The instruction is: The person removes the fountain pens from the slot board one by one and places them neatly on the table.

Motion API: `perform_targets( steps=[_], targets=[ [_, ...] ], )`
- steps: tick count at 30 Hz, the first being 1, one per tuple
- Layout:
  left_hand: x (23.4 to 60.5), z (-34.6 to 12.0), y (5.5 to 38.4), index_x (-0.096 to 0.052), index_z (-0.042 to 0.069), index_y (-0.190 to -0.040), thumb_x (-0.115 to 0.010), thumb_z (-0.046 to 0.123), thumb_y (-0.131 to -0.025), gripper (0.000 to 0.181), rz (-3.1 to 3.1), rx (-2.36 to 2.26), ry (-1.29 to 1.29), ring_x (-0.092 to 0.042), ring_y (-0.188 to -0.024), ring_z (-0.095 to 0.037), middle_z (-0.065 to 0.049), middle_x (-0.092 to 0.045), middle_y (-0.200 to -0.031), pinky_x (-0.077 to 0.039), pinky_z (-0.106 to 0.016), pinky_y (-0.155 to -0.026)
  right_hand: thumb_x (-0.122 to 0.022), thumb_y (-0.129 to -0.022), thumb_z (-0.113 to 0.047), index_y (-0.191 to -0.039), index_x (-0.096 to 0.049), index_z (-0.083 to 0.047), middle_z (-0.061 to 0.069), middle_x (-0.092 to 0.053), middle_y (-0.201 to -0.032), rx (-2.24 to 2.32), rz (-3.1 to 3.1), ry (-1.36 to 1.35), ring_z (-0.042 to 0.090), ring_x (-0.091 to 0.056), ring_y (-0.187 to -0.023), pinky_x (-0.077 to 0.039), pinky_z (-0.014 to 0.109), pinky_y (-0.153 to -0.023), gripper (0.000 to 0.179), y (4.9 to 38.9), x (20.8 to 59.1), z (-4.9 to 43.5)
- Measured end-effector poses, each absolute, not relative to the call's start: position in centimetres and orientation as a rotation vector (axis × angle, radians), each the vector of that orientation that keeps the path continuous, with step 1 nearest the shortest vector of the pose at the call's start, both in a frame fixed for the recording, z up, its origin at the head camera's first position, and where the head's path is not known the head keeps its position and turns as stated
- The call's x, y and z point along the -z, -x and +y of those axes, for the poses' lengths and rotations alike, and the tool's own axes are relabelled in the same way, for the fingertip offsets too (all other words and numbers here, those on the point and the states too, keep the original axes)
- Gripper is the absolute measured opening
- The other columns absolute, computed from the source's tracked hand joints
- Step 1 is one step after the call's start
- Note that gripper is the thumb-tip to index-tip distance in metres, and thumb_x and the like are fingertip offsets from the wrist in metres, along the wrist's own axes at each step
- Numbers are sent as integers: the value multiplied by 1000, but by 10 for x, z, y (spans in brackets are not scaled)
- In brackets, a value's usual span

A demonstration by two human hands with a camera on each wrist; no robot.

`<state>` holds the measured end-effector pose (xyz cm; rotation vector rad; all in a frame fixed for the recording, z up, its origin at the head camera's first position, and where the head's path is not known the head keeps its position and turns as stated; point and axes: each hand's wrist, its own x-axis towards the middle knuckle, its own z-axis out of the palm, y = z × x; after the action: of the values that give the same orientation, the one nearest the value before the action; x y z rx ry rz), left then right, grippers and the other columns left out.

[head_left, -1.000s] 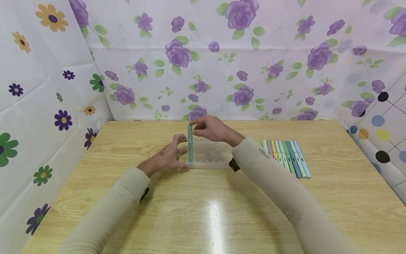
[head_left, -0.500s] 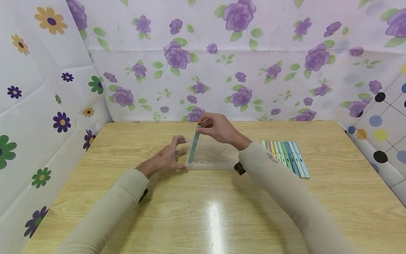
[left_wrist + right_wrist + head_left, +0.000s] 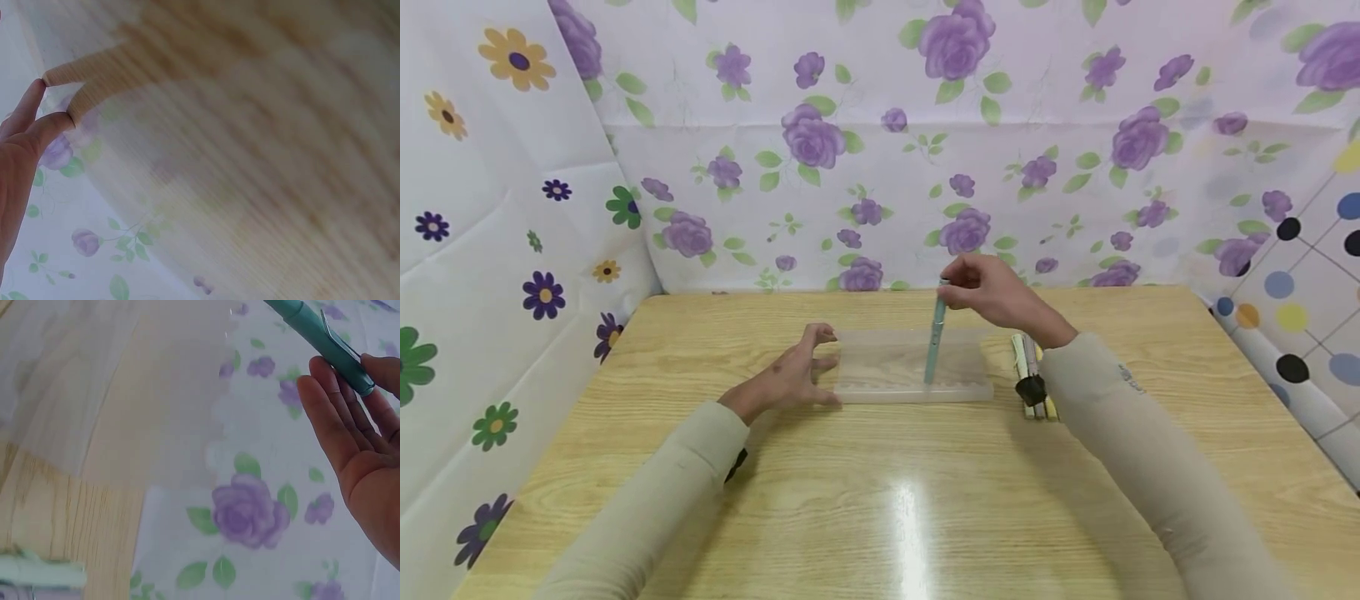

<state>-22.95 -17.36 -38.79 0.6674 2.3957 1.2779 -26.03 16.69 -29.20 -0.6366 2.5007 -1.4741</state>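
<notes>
In the head view my right hand point(image 3: 992, 292) pinches the cap end of a teal pen point(image 3: 936, 342) between thumb and fingers. The pen stands nearly upright, a little tilted, its lower end at the notched front strip of a clear plastic tray point(image 3: 917, 395). Its cap and metal clip point(image 3: 340, 337) show in the right wrist view. My left hand point(image 3: 786, 379) is spread at the tray's left end, thumb at the front corner, other fingers farther back. Two of its fingertips point(image 3: 69, 119) touch the clear plastic in the left wrist view.
Right of the tray lie several pens point(image 3: 1028, 354) side by side, mostly hidden by my right sleeve and a black wrist-camera piece point(image 3: 1031, 389). A wooden table point(image 3: 820, 500) bears everything. Flower-patterned cloth point(image 3: 730, 200) hangs behind its far edge.
My right hand has carried the teal pen rightward along the tray, from its left end to right of the middle. The left hand stays at the tray's left end.
</notes>
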Motion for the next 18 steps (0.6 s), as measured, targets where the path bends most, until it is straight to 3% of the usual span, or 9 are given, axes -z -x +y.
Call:
perform_targets(
  steps=[12, 18],
  targets=[
    [389, -174, 232, -14, 7, -146, -87, 12, -78, 99, 2426, -1231, -664, -45, -136, -40, -20, -19, -158, -43, -55, -103, -58, -103, -24, -129, -56, -1, 15, -61, -111, 1393, 2649, 451, 20, -65, -94, -58, 35, -83, 36, 254, 293, 244],
    [388, -174, 232, -14, 8, -147, -88, 12, -78, 102, 2436, -1219, -644, -45, -136, -38, -18, -19, -159, -44, -54, -103, -56, -104, -26, -138, -50, 0, 16, -56, -121, 1399, 2632, 352, 13, -62, -96, -58, 34, -81, 42, 250, 294, 281]
  ],
)
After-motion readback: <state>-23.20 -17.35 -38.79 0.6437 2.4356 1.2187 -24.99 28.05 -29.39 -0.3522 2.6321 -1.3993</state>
